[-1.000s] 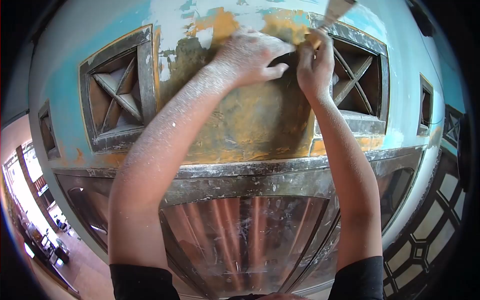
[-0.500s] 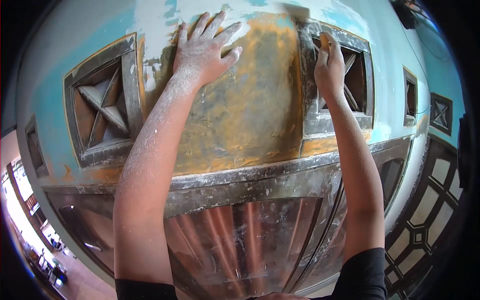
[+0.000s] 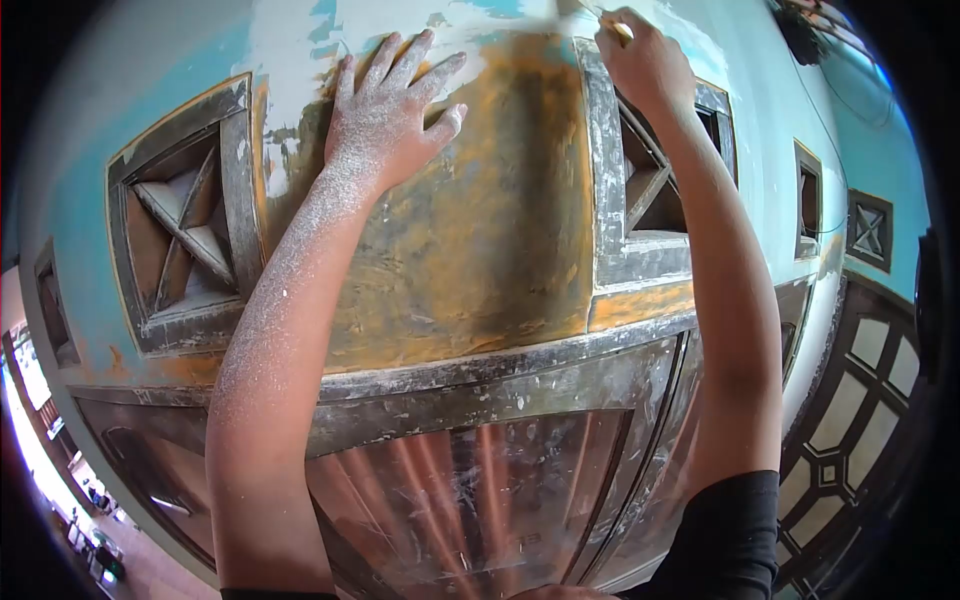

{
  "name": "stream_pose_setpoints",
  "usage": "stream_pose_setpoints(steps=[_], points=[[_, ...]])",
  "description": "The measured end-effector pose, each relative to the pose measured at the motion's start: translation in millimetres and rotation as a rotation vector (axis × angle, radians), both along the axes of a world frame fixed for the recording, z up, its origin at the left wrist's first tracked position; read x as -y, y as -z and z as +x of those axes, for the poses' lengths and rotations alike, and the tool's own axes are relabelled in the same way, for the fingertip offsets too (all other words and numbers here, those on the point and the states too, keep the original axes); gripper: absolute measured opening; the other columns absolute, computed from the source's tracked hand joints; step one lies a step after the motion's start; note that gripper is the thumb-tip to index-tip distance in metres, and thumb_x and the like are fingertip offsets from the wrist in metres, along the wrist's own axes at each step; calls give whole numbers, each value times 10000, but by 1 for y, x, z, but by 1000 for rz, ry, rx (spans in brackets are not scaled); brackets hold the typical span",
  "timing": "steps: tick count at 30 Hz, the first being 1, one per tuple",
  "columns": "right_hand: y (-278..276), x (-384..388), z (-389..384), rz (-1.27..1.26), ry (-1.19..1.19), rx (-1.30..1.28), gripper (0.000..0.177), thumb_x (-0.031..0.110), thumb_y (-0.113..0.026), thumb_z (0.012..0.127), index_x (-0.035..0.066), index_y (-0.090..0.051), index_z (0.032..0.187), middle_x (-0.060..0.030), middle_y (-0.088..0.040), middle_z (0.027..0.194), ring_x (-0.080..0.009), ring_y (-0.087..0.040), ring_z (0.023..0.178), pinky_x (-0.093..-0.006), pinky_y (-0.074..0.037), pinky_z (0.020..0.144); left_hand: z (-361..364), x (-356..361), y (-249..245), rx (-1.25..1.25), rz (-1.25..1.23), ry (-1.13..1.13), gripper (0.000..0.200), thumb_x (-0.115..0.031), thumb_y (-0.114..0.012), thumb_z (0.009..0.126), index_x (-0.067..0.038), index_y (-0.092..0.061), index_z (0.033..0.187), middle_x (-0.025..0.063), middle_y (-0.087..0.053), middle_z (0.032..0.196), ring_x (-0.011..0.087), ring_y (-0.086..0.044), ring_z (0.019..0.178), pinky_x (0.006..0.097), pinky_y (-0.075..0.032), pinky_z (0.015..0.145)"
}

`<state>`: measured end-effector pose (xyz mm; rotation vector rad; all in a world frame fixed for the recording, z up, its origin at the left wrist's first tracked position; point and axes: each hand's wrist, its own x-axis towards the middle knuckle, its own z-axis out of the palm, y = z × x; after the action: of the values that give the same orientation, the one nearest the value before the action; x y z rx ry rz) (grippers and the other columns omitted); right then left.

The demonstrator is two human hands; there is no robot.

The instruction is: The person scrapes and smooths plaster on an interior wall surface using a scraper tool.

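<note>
My left hand [image 3: 390,110], coated in white dust, lies flat with spread fingers on the wall [image 3: 450,260], where turquoise and white paint gives way to a bare brown and orange patch. Higher up on the right, my right hand [image 3: 648,65] is closed around the yellowish handle of a scraper [image 3: 624,32]. Its blade is blurred near the top edge of the view, by the wall. Below that hand is the upper right vent frame [image 3: 610,200], dark wood with crossed bars, partly hidden by my forearm.
Another crossed-bar vent [image 3: 185,220] is set in the wall at left. A dark wooden ledge [image 3: 480,365] runs beneath the patch, above glass panes [image 3: 470,490] with reddish curtains behind. A lattice door [image 3: 850,400] stands far right; a bright opening [image 3: 35,430] is at far left.
My right hand has moved up with the scraper, from in front of the right vent to above its top edge. My left hand remains spread on the wall; the view has shifted slightly.
</note>
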<state>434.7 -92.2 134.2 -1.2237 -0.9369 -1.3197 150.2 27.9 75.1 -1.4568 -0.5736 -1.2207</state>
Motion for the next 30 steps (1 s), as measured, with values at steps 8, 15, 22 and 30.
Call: stream_pose_setpoints(steps=[8,15,22,30], points=[[-73,1,-4,32,-173,13,324,346,-648,914,160,-724,1168,-239,-740,1063,-434,-709,1008,-517,-549,873,0,-2,3,2,1,-22,591,-521,-506,1030,-379,-381,1590,19,-293,1693,259,-227,1575,587,-145,1273],[-44,11,-15,-24,-63,6,324,346,-630,918,172,-726,1174,-233,-742,1069,-437,-702,1020,-518,-550,890,1,4,29,-26,-35,20,643,-506,-532,1015,-329,-359,1609,60,-276,1699,304,-221,1575,596,-158,1263],[-98,1,3,15,-194,-12,361,380,-600,951,158,-706,1215,-260,-730,1075,-447,-698,1030,-511,-547,892,4,7,37,-37,-47,28,671,-472,-580,990,-312,-370,1606,81,-280,1696,341,-240,1564,621,-165,1250],[42,-19,-10,-25,-159,55,395,424,-606,947,237,-636,1294,-236,-746,963,-463,-713,922,-547,-564,811,3,5,46,-34,-54,78,656,-485,-565,980,-307,-404,1590,60,-306,1687,332,-250,1561,604,-162,1257]])
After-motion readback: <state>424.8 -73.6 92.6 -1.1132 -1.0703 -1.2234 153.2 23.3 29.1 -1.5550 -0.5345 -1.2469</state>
